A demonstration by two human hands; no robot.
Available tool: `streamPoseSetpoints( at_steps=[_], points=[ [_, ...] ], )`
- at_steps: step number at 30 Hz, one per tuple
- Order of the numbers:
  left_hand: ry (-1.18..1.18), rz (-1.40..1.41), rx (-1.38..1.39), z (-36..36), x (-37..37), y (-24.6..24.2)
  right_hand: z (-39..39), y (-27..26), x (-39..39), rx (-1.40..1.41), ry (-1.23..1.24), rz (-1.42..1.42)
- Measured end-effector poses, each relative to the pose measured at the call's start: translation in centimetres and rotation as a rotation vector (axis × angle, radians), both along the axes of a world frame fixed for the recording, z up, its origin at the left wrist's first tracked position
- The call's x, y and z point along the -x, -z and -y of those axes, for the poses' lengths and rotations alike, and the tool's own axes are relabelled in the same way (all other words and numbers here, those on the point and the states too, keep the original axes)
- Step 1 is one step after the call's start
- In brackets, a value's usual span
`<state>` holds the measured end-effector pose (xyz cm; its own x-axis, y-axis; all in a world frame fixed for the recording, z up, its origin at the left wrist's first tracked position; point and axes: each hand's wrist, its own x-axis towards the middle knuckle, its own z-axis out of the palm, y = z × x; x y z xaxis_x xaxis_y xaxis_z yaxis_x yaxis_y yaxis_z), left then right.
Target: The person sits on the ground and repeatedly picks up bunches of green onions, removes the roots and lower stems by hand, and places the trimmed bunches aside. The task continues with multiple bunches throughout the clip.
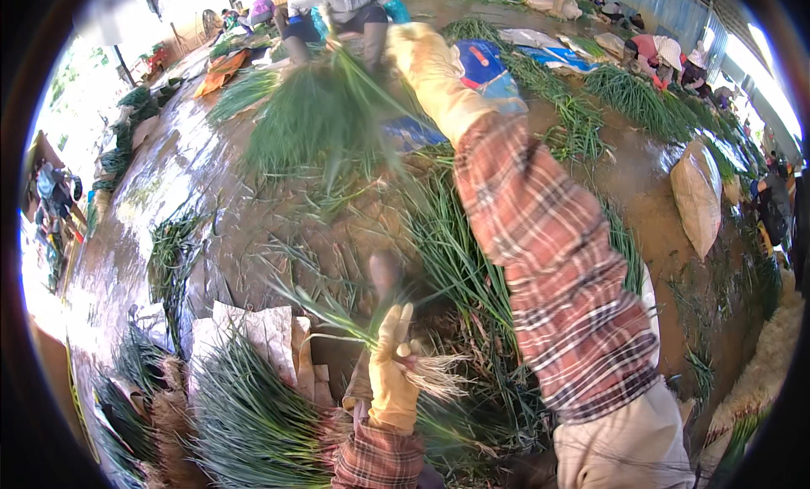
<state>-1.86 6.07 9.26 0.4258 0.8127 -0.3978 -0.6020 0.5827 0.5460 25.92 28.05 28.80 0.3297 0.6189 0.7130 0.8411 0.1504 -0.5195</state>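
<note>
My left hand (392, 369), in a yellow glove, is closed around a small bunch of green onions (342, 318); their pale roots (438, 374) stick out to its right and the leaves point up and left. My right hand (421, 49), also gloved in yellow, is stretched far forward at the top, beside a blurred spray of green onion leaves (310, 112). Its fingers are blurred, so I cannot tell whether it grips any leaves. A large heap of green onions (253, 419) lies at the lower left, and another pile (459, 248) lies under my right forearm.
A person (361, 8) sits opposite, by the leaf spray. Other people (658, 58) crouch at the upper right beside long onion rows (639, 100). A full sack (697, 198) stands at right. Loose leaves (171, 255) litter the wet floor. Root-ended bundles (168, 426) lie lower left.
</note>
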Motion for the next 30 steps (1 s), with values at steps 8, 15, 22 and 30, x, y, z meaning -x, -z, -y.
streamPoseSetpoints(
  at_steps=[8, 15, 22, 30],
  points=[
    [0.144, -0.041, -0.056, 1.0, -0.4, -0.9, 29.6, 12.6, -5.4, 0.69, -0.329, -0.589],
    [0.493, -0.049, -0.116, 4.4, -3.4, -2.2, 56.2, 25.0, -14.1, 0.304, 0.101, -1.179],
    [0.666, -0.18, -0.009, 8.7, -7.7, 0.8, 57.6, 41.5, -11.3, 0.999, 0.724, -0.515],
    [0.904, -0.125, 0.136, 11.2, -9.6, 2.9, 54.8, 32.0, -0.1, -0.613, 0.242, -1.796]
  ],
)
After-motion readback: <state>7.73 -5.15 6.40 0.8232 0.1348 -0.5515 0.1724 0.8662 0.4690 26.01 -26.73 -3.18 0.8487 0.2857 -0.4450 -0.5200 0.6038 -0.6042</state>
